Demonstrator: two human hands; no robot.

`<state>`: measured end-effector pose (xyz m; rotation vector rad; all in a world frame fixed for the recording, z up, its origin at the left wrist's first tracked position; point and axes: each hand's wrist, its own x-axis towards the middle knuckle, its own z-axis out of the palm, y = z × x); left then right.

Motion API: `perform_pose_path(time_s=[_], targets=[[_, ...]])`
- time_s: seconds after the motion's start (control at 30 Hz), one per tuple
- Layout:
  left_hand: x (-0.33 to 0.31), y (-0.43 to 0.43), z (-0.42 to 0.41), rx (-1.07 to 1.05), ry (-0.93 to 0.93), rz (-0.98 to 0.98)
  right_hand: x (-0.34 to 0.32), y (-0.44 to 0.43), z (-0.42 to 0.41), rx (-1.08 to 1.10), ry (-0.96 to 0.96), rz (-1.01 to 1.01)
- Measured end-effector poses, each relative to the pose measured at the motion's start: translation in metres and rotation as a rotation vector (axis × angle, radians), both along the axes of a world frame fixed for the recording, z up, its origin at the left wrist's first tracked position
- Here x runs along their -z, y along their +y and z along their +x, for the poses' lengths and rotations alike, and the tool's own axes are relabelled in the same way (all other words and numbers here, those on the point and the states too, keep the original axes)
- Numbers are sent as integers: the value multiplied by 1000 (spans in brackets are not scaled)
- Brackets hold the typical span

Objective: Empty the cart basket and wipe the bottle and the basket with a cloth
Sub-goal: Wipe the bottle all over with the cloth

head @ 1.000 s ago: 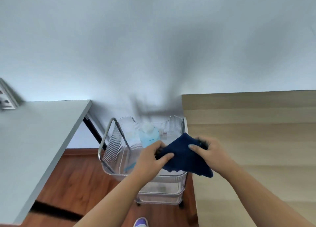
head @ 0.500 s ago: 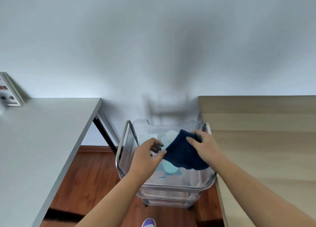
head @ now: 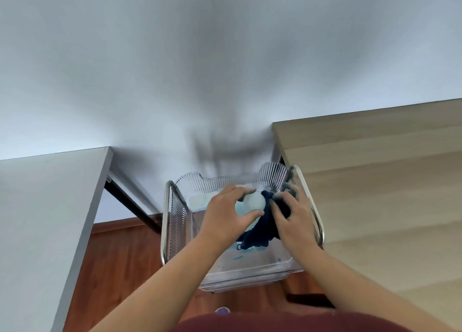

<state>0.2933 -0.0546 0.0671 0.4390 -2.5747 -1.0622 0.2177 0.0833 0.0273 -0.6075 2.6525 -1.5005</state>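
Observation:
A clear ribbed cart basket (head: 178,214) with a metal frame stands between two tables. Over it my left hand (head: 226,218) is closed around a pale blue-white bottle (head: 253,201), holding it by its top. My right hand (head: 293,218) presses a dark blue cloth (head: 260,231) against the bottle's right side; the cloth hangs down into the basket. Most of the bottle's body is hidden by my hands and the cloth. A pale flat object (head: 198,199) lies at the back of the basket.
A grey table (head: 45,219) lies to the left, with a black leg (head: 130,201). A light wooden table (head: 387,194) runs along the right, touching the cart. Lower cart tiers (head: 240,281) show below. The floor (head: 120,256) is reddish wood. A wall is behind.
My left hand let go of the cloth and took hold of the bottle. My right hand brought the cloth against the bottle. The view shifted, so the cart now sits closer to centre.

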Motion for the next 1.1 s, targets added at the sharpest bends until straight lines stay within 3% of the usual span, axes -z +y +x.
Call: perform_pose_path(time_s=[0.1, 0.37, 0.63, 0.87, 1.03, 1.1], targets=[[4, -5, 1, 14, 10, 20, 16, 5, 12, 12, 77, 17], [7, -10, -1, 61, 28, 55, 30, 5, 13, -133, -71, -85], [5, -4, 0, 8, 10, 79, 23, -9, -7, -289, -369, -241], [7, 1, 1, -11, -10, 29, 43, 0, 9, -387, -216, -273], [3, -3, -1, -1, -51, 22, 33, -23, -13, -313, -542, -437], [3, 1, -1, -4, -60, 20, 33, -20, -10, -342, -577, -494]])
